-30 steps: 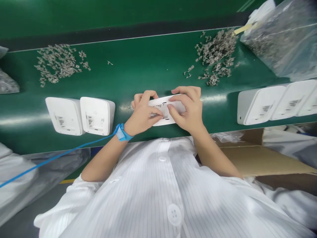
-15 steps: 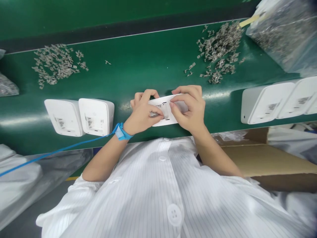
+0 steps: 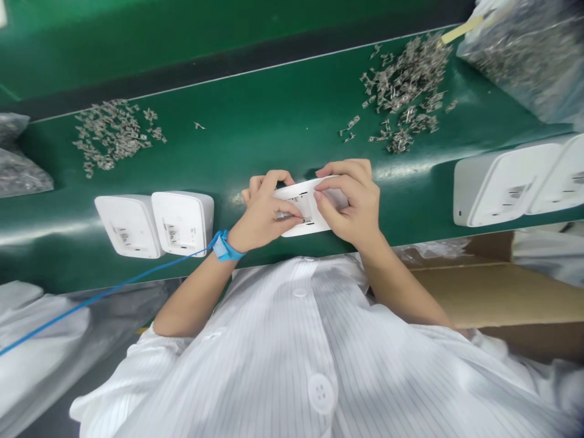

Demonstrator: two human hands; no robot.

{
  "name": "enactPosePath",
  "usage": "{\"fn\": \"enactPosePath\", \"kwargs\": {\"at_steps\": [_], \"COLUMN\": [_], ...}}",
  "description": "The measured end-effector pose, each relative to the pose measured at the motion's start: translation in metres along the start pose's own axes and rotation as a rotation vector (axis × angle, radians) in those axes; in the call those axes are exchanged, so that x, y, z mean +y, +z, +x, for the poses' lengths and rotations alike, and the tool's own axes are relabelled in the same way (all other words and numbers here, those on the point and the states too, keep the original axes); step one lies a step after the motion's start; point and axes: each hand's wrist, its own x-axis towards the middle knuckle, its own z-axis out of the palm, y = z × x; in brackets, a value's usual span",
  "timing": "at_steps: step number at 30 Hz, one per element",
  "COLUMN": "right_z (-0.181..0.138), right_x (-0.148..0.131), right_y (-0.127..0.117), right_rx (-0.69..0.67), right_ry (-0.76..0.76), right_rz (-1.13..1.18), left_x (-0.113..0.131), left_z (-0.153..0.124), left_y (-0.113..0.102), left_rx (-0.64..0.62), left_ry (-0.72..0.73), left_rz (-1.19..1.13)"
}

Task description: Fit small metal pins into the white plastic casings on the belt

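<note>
Both my hands grip one white plastic device (image 3: 305, 208) lying on the green conveyor belt (image 3: 255, 134) just in front of me. My left hand (image 3: 262, 210) wraps the device's left end, its thumb and forefinger pressing on the labelled face. A blue wrist strap (image 3: 222, 246) with a blue cord circles that wrist. My right hand (image 3: 349, 201) curls over the right end, fingertips pressed on the same face. Whether a small part sits under the fingertips is hidden.
Two white devices (image 3: 155, 224) lie at the left of the belt, and more white devices (image 3: 506, 179) line up at the right. Piles of small metal clips lie at the far left (image 3: 112, 131) and far right (image 3: 404, 88). A clear bag of clips (image 3: 524, 55) and a cardboard box (image 3: 493, 292) stand at the right.
Both hands stay on the white device with only slight finger shifts. The view has tilted a little, so the belt and its things sit slightly lower at the left.
</note>
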Motion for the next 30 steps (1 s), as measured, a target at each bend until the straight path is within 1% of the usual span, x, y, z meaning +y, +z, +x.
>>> {"fn": "enactPosePath", "kwargs": {"at_steps": [7,11,13,15,18,20,22,24,27,30], "right_z": [0.0,-0.002,-0.003,-0.003,0.0,0.005,0.011,0.019,0.028,0.036], "right_x": [0.0,0.0,-0.002,-0.004,-0.008,-0.009,-0.01,-0.011,-0.013,-0.016], "right_y": [0.0,0.0,-0.003,-0.008,-0.019,-0.027,-0.034,-0.038,-0.039,-0.036], "right_rx": [-0.023,0.016,-0.002,-0.092,-0.324,-0.489,-0.615,-0.692,-0.775,-0.821], "right_ry": [0.033,0.003,-0.019,-0.069,-0.151,-0.165,-0.175,-0.203,-0.266,-0.318], "right_rz": [-0.035,-0.086,-0.149,-0.187,-0.211,-0.238,-0.25,-0.251,-0.271,-0.287], "left_x": [-0.001,-0.003,-0.003,-0.002,-0.002,-0.002,-0.003,-0.004,-0.004,-0.004], "left_z": [0.001,0.0,0.0,-0.001,-0.002,-0.002,-0.002,-0.002,-0.002,-0.002], "left_y": [-0.001,0.0,0.002,0.003,0.004,0.005,0.007,0.008,0.009,0.009], "left_rx": [-0.009,0.003,0.019,0.023,0.02,0.028,0.039,0.048,0.04,0.037], "left_ry": [0.012,0.023,0.029,0.039,0.054,0.058,0.06,0.06,0.062,0.063], "left_rz": [-0.017,-0.013,-0.003,0.008,0.018,0.015,0.013,0.017,0.025,0.034]}}
